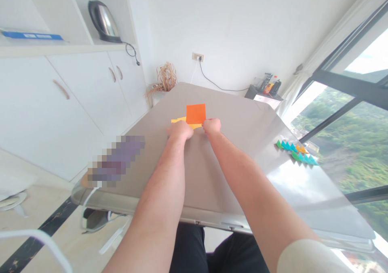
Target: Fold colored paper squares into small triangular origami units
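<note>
Near the middle of the grey table (212, 168), a flat orange square of paper (195, 113) lies just beyond my hands. Yellow paper (178, 120) shows along its near edge and out to its left. My left hand (181, 130) is closed over the yellow paper, its fingertips mostly hidden under the hand. Pinched fingers of my right hand (212, 125) grip the yellow paper's right end, right beside the orange square's near right corner. How the yellow paper is folded is too small to make out.
Small folded green, blue and orange paper pieces (298, 154) stand in rows at the right by the window. A blurred-out object (119, 158) lies at the left edge, with a white cable (87, 200) near it. Dried stalks (166, 77) stand behind the far left corner.
</note>
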The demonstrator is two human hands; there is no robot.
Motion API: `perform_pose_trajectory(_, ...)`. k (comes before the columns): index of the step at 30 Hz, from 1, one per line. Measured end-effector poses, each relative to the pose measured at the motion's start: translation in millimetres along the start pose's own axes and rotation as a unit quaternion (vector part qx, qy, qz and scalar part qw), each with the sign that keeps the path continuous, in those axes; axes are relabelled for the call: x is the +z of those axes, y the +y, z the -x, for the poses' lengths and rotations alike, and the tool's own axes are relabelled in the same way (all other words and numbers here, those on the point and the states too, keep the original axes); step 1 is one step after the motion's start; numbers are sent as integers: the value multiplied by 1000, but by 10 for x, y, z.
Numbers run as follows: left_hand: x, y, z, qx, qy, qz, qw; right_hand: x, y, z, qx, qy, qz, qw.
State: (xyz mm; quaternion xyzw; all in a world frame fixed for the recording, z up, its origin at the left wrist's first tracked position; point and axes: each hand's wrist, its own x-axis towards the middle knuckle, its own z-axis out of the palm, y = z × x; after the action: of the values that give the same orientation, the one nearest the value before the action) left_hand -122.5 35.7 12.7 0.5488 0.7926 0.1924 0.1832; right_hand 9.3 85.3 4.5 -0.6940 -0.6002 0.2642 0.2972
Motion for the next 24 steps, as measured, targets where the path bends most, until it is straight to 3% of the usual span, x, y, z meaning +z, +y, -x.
perform_pose_trajectory(6, -22, -4, -14, -25, 12, 4, 1000, -299, 168, 24, 57, -9, -125, 990)
perform_pose_trajectory(9, -16, 86, 33, -4, 49, 74, 996, -565, 337, 156, 58, -8, -165, 985)
perform_pose_trajectory(12, 120, 291, 161, 34, 76, 162, 983, -901, 587, 346, 61, -17, -188, 980)
perform_pose_trajectory(14, 283, 457, 295, 55, 51, 251, 965, -1127, 782, 471, 66, -45, -195, 978)
perform_pose_trajectory(18, 600, 687, 560, 93, -51, 311, 944, -1455, 1165, 630, 63, -121, -202, 970)
perform_pose_trajectory(21, 695, 724, 651, 123, -119, 302, 938, -1565, 1359, 662, 70, -140, -220, 963)
perform_pose_trajectory(24, 696, 720, 664, 136, -127, 281, 942, -1609, 1424, 675, 70, -132, -226, 963)
